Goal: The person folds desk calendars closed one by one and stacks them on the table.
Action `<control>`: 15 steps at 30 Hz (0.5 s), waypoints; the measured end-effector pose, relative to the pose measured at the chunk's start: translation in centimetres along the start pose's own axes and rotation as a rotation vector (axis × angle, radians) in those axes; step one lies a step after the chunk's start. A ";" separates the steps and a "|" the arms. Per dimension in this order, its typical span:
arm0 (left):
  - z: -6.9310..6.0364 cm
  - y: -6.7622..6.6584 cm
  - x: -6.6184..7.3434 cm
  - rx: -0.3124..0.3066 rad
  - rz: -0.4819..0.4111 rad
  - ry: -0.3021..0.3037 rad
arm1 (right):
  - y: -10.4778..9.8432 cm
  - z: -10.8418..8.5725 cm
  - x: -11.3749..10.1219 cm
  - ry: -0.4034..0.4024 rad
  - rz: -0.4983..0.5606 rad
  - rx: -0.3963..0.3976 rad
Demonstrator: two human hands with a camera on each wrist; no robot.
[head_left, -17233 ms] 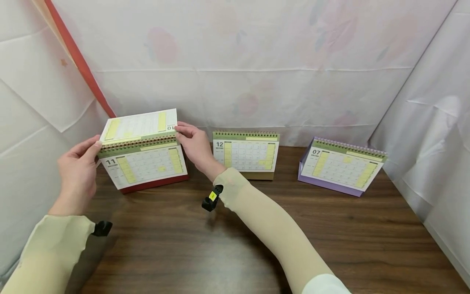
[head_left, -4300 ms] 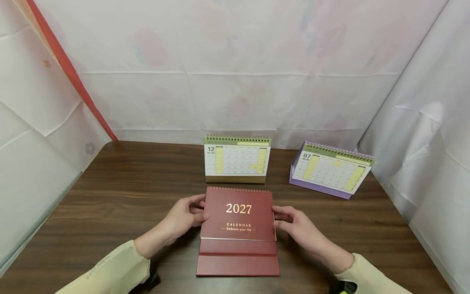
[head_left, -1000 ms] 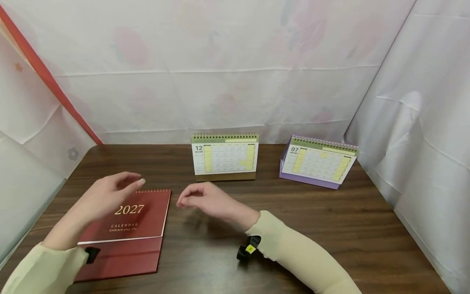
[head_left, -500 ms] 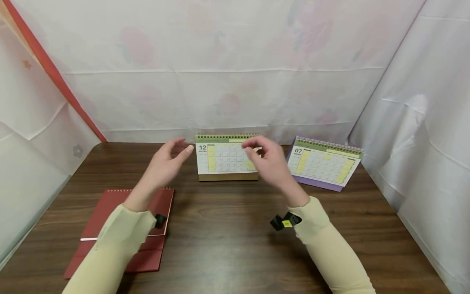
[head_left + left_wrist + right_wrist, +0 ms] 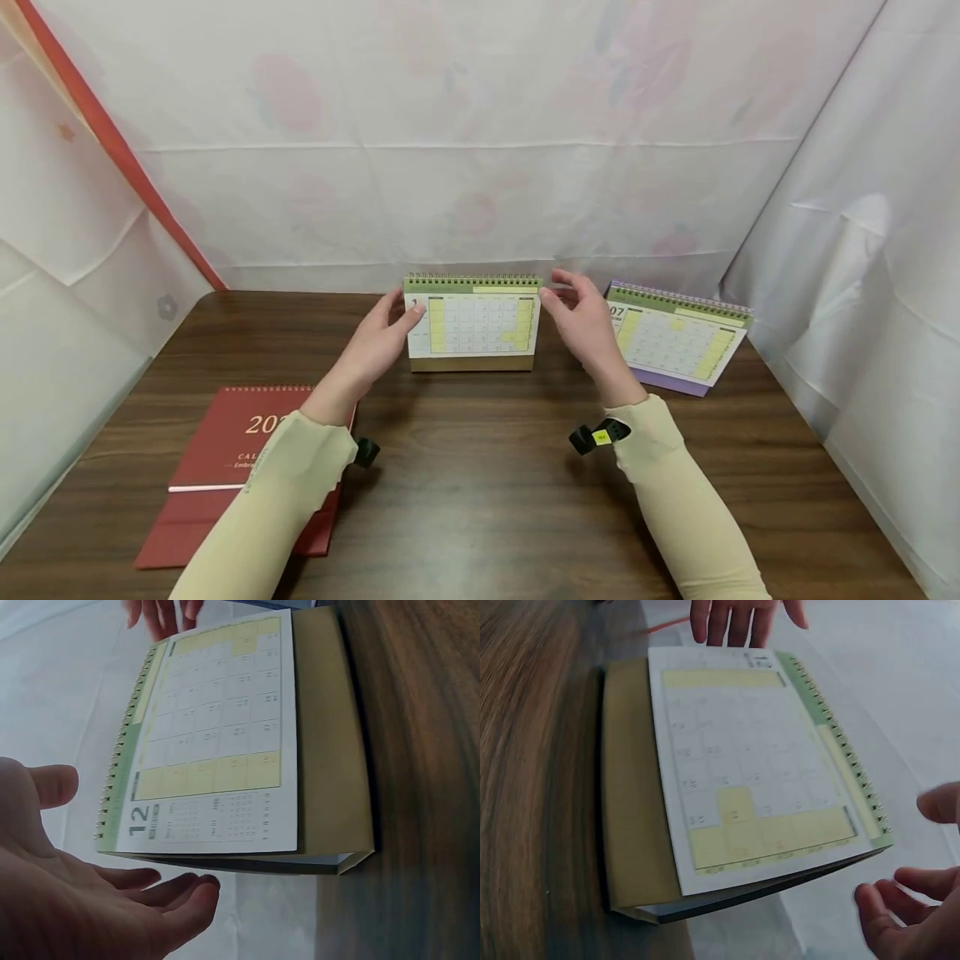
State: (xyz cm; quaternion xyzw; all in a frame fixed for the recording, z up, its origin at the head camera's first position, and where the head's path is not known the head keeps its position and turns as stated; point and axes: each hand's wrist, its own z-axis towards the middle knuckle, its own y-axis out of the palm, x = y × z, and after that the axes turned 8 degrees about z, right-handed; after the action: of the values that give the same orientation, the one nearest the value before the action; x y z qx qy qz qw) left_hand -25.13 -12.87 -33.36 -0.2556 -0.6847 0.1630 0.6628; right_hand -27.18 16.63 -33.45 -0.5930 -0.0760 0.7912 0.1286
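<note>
A desk calendar with a tan base (image 5: pixel 472 365) stands upright at the back middle, its page (image 5: pixel 217 735) showing month 12. My left hand (image 5: pixel 378 337) is at its left end, thumb in front of the page in the head view; the left wrist view shows the fingers spread and a gap to the thumb. At the right end is my right hand (image 5: pixel 588 321), fingers apart and relaxed, with nothing in it. Whether either hand touches the calendar is hard to tell. A red 2027 calendar (image 5: pixel 217 450) lies flat at the front left, partly covered by my left forearm.
Right of the tan calendar stands a purple-based calendar (image 5: pixel 678 337) turned to month 07, its left edge partly behind my right hand. A white cloth (image 5: pixel 480 150) hangs behind the brown wooden table (image 5: pixel 480 483).
The red calendar, earlier standing open at the back left, was brought to the middle front, folded flat and laid at the left. Both hands have since left it and reached the tan calendar's ends.
</note>
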 end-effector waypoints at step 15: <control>0.0 0.4 -0.2 -0.024 0.023 -0.022 | 0.4 0.2 0.5 0.239 0.105 -0.128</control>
State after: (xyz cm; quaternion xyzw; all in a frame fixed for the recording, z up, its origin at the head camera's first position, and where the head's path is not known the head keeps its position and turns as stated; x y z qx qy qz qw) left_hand -25.06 -12.63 -33.78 -0.2698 -0.6907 0.1652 0.6502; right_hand -27.54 16.40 -34.00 -0.6932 -0.0796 0.7141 0.0571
